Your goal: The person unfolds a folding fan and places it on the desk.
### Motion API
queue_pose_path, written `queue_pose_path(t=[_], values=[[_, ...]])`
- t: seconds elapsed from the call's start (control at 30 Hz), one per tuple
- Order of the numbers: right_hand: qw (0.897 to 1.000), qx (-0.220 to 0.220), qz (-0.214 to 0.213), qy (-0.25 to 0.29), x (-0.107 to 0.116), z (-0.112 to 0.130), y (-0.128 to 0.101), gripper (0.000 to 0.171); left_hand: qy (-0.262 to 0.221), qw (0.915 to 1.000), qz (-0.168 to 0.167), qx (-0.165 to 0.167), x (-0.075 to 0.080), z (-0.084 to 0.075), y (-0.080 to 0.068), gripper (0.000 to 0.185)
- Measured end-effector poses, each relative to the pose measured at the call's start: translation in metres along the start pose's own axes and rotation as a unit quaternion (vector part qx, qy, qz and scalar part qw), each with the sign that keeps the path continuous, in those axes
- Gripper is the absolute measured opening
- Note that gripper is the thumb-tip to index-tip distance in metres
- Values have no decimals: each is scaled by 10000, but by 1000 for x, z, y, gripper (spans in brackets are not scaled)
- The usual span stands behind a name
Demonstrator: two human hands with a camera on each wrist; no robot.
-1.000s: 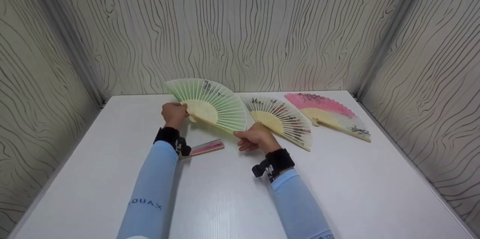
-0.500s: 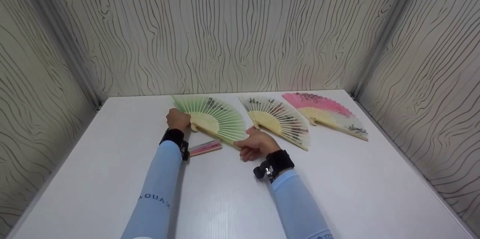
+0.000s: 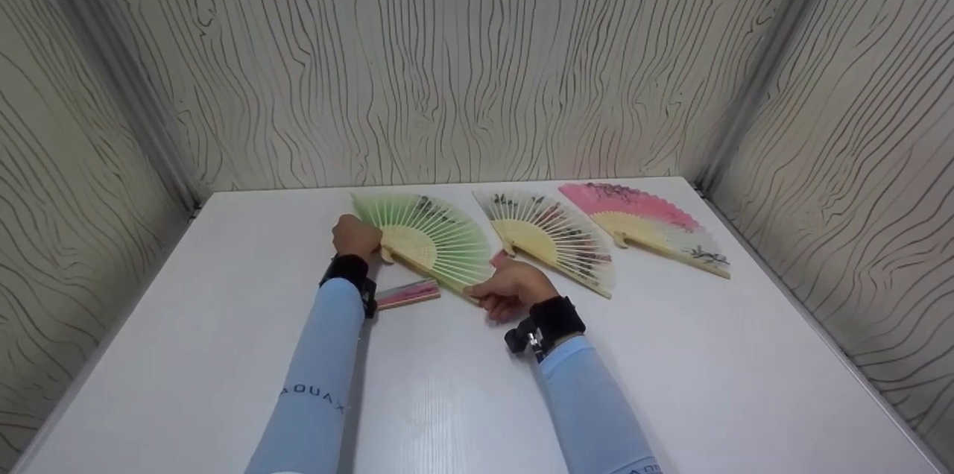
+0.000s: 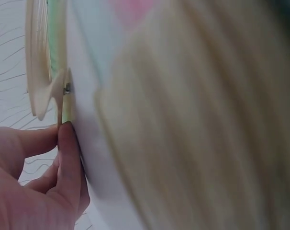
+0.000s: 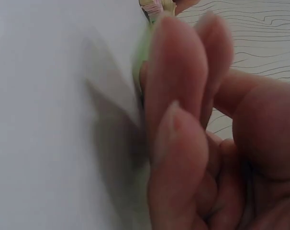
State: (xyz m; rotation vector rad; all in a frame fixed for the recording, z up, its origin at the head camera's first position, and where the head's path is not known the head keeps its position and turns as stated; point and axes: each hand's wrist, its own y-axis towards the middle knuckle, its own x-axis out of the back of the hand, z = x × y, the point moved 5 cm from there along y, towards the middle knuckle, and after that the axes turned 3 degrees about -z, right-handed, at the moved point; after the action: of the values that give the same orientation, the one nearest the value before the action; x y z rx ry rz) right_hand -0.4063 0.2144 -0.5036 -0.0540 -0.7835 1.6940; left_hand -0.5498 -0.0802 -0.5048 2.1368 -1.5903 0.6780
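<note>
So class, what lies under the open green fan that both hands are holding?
The green fan lies spread on the white table, the left hand at its pivot and the right hand at its outer edge. Only bare table shows around it; whatever lies beneath is covered.

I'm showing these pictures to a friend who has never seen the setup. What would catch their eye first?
Three open fans in a row along the table's far edge: a green fan on the left, a white flowered fan in the middle, a pink fan on the right. The left hand and the right hand each grip an end of the green one, and a closed pink fan lies between the arms.
</note>
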Motion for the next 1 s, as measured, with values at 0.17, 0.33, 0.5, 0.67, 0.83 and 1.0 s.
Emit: queue_pose_path(t=[0.17,0.33,0.5,0.67,0.83,1.0], values=[[10000,35,-64,-9,1,-1,-1,32,-44,9999,-72,-54,-1,0,-1,18],[9997,214,-139,38,1,-1,0,42,-136,9999,-33,-84,-4,4,7,17],[9987,378,-108,-321,1,-1,2,38,-81,9999,-105,23,-3,6,6,12],[9985,310,-48,-450,2,0,1,33,-141,9999,-13,-31,-3,-3,-7,22],[9983,352,-21,-466,2,-1,1,33,-84,10000,40,1,2,-7,-16,21],[9977,447,8,-509,2,-1,1,32,-96,9998,102,137,8,-2,-17,12]])
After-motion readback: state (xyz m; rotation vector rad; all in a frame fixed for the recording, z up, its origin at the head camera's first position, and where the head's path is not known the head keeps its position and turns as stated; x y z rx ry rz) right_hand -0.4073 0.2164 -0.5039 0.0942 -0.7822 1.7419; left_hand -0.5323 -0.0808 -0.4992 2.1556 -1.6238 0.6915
